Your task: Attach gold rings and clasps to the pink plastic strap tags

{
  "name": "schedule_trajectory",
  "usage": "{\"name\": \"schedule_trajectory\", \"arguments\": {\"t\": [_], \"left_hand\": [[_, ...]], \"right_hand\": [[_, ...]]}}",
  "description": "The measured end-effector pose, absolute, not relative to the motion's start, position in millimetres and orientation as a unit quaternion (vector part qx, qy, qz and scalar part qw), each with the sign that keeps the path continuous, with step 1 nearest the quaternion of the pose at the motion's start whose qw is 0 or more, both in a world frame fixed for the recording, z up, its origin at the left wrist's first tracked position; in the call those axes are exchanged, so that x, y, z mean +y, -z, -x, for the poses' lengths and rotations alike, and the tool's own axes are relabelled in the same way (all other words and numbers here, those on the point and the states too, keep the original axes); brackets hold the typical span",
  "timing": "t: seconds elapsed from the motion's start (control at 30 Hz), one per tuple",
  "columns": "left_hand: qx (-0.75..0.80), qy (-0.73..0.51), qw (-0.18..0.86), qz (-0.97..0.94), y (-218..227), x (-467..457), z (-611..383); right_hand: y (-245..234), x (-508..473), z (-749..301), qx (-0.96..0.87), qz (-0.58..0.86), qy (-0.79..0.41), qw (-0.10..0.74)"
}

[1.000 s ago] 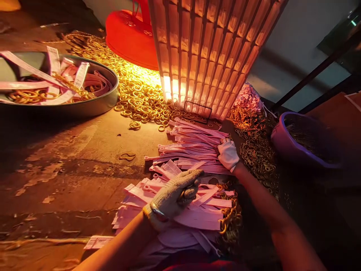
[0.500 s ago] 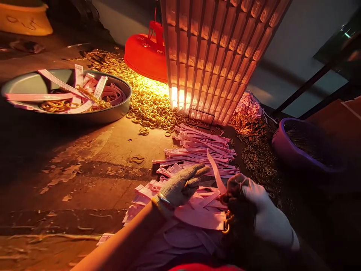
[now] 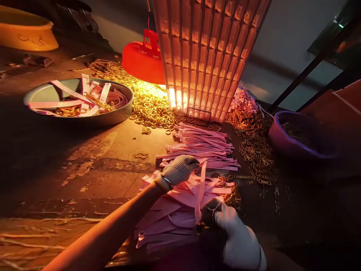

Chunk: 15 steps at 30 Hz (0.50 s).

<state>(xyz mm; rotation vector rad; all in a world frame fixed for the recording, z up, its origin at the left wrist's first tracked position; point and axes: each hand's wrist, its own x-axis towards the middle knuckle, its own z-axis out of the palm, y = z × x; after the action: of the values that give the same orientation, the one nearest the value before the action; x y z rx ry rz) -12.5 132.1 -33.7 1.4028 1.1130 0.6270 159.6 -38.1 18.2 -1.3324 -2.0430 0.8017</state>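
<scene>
A pink strap [image 3: 202, 184] stands upright between my two gloved hands. My left hand [image 3: 179, 169] is at its upper end, with the fingers closed in a pinch on the tip. My right hand [image 3: 225, 222] grips the lower end in a closed fist, partly in shadow. Beneath both hands spreads a pile of pink straps [image 3: 175, 210], several with brass rings [image 3: 234, 195] on their right ends. Just beyond my left hand lies a neater stack of pink straps [image 3: 200, 146].
Behind stand a red lamp [image 3: 142, 62] and a ribbed translucent panel [image 3: 208, 56]. Loose brass rings [image 3: 152, 109] heap under the lamp. To the left is a metal basin [image 3: 118, 116] with straps; to the right, metal clasps [image 3: 255, 154] and a purple basin [image 3: 278, 131].
My left hand has closed on the strap's upper end, where its fingers were apart from it before. My right hand has moved nearer to me, still holding the strap.
</scene>
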Motion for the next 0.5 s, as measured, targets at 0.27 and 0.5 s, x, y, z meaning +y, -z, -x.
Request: {"name": "schedule_trajectory", "arguments": {"t": [0.27,0.5], "left_hand": [[0.550,-0.191,0.441,-0.684,47,143,-46],[0.481,-0.200,0.540,-0.661,33,136,-41]], "right_hand": [[-5,-28,-136,-0.759,0.469,-0.373,0.252],[-14,-40,-156,-0.772,0.426,-0.384,0.274]]}}
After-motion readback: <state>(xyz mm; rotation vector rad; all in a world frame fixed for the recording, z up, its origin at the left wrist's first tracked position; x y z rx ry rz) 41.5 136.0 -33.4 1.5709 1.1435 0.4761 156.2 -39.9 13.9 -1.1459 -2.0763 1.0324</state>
